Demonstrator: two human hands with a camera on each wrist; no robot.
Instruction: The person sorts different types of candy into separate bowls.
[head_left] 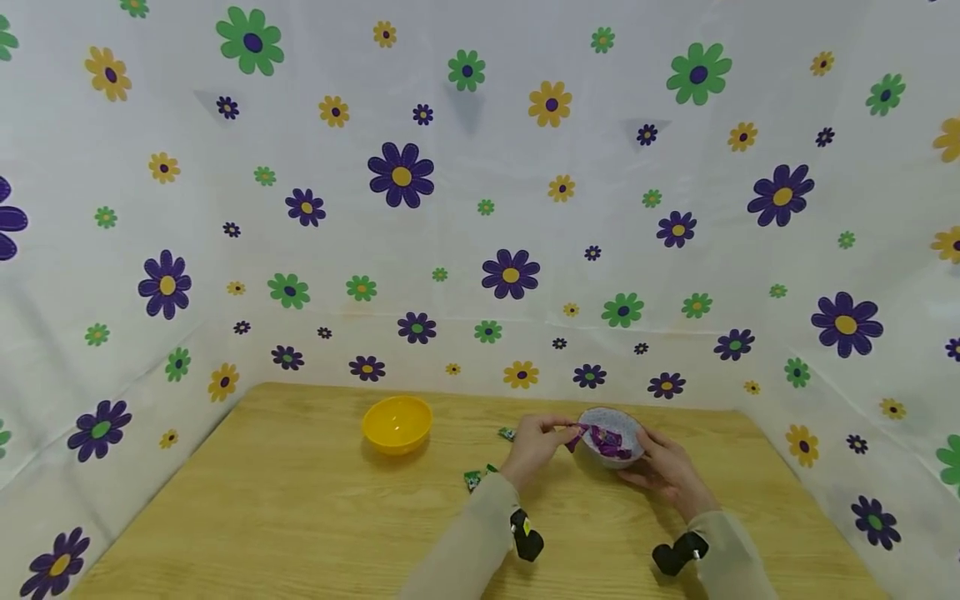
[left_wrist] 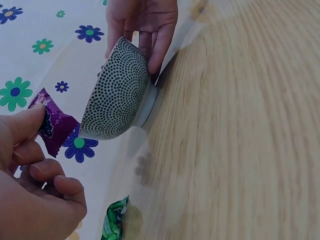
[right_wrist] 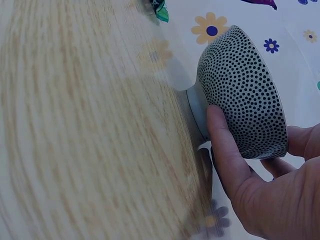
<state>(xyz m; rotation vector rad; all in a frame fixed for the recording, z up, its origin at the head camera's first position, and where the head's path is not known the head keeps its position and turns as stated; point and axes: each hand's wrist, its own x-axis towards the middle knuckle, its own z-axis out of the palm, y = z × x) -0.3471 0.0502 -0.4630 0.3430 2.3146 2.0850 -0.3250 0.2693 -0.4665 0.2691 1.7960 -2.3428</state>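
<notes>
My left hand [head_left: 531, 448] pinches a purple-wrapped candy [left_wrist: 60, 125] between thumb and forefinger, just beside the left rim of a bowl. That bowl [right_wrist: 245, 90] is pale, patterned outside with small dark dots, and stands on a narrow foot close over the tabletop. With the thumb near its rim and fingers under its side, my right hand [head_left: 671, 477] grips it from the right. Inside, more purple-wrapped candies [head_left: 609, 442] show in the head view; the dotted wall hides them in both wrist views.
A yellow bowl [head_left: 397, 427] sits to the left on the wooden table [head_left: 300, 500]. Green-wrapped candies lie near my left forearm, one candy [head_left: 472, 480] in front and another candy [head_left: 507, 433] behind the hand. A flower-printed white sheet [head_left: 465, 225] surrounds the table's back and sides.
</notes>
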